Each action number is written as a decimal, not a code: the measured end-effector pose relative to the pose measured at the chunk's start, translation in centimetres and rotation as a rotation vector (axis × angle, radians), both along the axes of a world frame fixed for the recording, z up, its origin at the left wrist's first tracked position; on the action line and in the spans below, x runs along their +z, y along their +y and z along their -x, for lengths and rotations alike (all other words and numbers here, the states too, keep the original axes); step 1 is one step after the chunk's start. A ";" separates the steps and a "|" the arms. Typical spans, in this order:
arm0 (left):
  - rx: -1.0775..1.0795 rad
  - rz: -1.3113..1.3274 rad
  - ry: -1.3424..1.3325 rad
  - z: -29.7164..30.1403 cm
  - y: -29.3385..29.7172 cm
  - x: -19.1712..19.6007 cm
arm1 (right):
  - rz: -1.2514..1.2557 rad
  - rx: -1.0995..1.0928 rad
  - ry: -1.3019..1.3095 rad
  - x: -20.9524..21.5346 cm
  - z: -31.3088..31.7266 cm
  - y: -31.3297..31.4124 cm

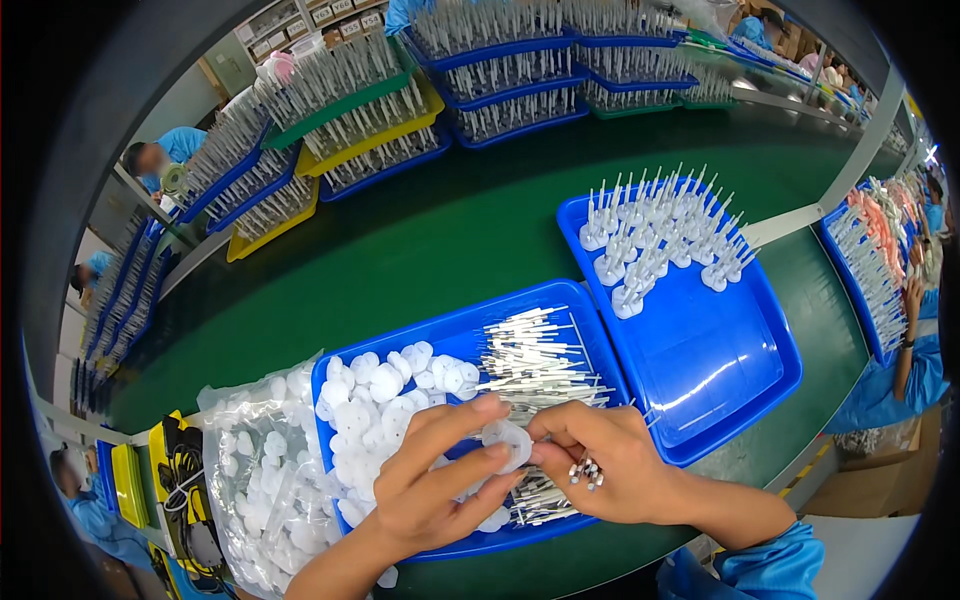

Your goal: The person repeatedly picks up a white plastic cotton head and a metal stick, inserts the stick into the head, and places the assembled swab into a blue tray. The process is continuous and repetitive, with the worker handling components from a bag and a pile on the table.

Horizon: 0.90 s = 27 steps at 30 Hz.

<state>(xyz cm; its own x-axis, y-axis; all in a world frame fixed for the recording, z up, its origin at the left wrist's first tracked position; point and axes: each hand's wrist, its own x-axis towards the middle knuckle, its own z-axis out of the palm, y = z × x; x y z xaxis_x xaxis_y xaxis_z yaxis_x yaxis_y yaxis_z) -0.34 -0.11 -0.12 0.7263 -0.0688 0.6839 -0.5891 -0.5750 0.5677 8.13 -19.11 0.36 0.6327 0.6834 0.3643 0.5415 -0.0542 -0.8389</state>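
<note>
A translucent white disc (510, 445) is held by the left hand (432, 478), pinched at its rim between the spread fingers and the thumb. By the right hand (612, 465) a small bundle of rods (587, 474) is gripped, the ends showing below the forefinger; its thumb and forefinger are brought together at the disc's right edge. Whether a rod is seated in the disc cannot be told, as the contact is covered by the fingertips.

Both hands are positioned over a blue tray (450, 319), in which loose white discs (365, 425) are piled on the left and slim white rods (535, 355) on the right. Just beyond it, to the right, a second blue tray (700, 365) is placed; its far part is occupied by upright disc-and-rod pieces (650, 235). A clear plastic bag (225, 455) containing more discs is laid at the left of the first tray. All are supported by a green bench (420, 240), along whose far side stacked trays (515, 85) filled with similar upright pieces are ranged.
</note>
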 end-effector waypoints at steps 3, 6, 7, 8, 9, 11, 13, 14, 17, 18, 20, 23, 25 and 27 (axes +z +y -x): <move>-0.035 0.039 0.044 -0.1 0.1 0.3 | -0.015 0.012 -0.010 0.1 -0.2 0.0; -0.118 0.004 0.042 -0.8 0.8 0.2 | -0.034 0.006 -0.052 -0.1 -0.2 0.0; -0.150 -0.004 0.034 -0.9 1.0 0.1 | -0.042 0.002 -0.069 -0.1 -0.1 0.0; -0.153 0.008 0.047 -1.0 1.0 0.1 | -0.009 0.009 -0.025 0.0 -0.1 -0.1; -0.157 0.020 0.060 -1.0 1.0 0.1 | 0.025 0.015 0.019 0.2 0.1 -0.2; -0.110 0.185 0.128 -0.9 0.9 0.0 | 0.054 0.016 0.105 0.7 0.2 -0.3; -0.013 0.493 0.237 -0.6 0.5 0.0 | 0.047 -0.001 0.192 1.1 0.1 -0.2; 0.027 0.505 0.246 -0.5 0.8 -0.2 | 0.072 0.017 0.176 1.2 -0.2 -0.1; 0.155 0.400 0.330 -0.3 1.9 -0.1 | 0.107 0.052 0.092 1.3 -0.9 -0.4; 0.152 0.451 0.422 -0.4 1.9 0.5 | 0.089 0.057 0.038 1.0 -1.1 -0.4; 0.155 0.552 0.612 -0.7 1.7 1.1 | 0.067 0.062 0.007 0.6 -1.3 -0.3; 0.066 0.669 0.599 -1.2 1.1 0.9 | 0.134 0.025 0.112 0.2 -1.3 -0.5; 0.004 0.716 0.634 -0.9 1.1 0.5 | 0.085 0.037 0.089 0.1 -1.4 -0.6; -0.049 0.755 0.665 -0.7 1.2 0.2 | 0.045 0.040 0.035 0.1 -1.6 -0.5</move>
<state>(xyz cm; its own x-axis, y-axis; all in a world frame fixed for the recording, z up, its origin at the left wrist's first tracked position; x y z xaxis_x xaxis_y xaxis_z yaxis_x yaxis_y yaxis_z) 0.37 1.06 0.11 0.9845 0.1746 0.0174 -0.0331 0.0871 0.9957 9.72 -19.63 0.46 0.6163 0.7237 0.3105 0.5143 -0.0713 -0.8546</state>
